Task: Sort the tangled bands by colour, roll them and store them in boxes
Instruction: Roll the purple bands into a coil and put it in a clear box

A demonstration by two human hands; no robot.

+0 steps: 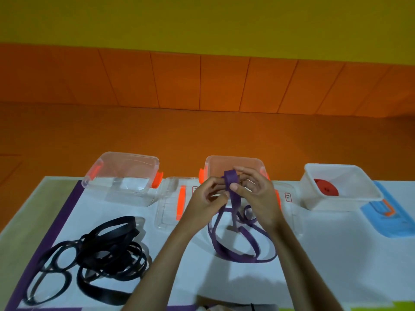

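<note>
A purple band (pixel 238 254) hangs from both my hands down to the white table, its loose loops lying in front of me. My left hand (pixel 205 198) pinches it from the left. My right hand (pixel 256 194) has the band's upper end wound around its fingers as a small roll (pixel 231 177). A tangled heap of black bands (pixel 98 254) lies at the near left. A rolled red band (pixel 325 187) sits inside the white box (pixel 368 191) at the far right.
Two clear boxes with orange clips stand along the far edge, one at the left (pixel 123 176), one behind my hands (pixel 238 162). Clear lids (pixel 170 203) lie beside them. A blue lid (pixel 390 218) lies at the right. Beyond the table is orange floor.
</note>
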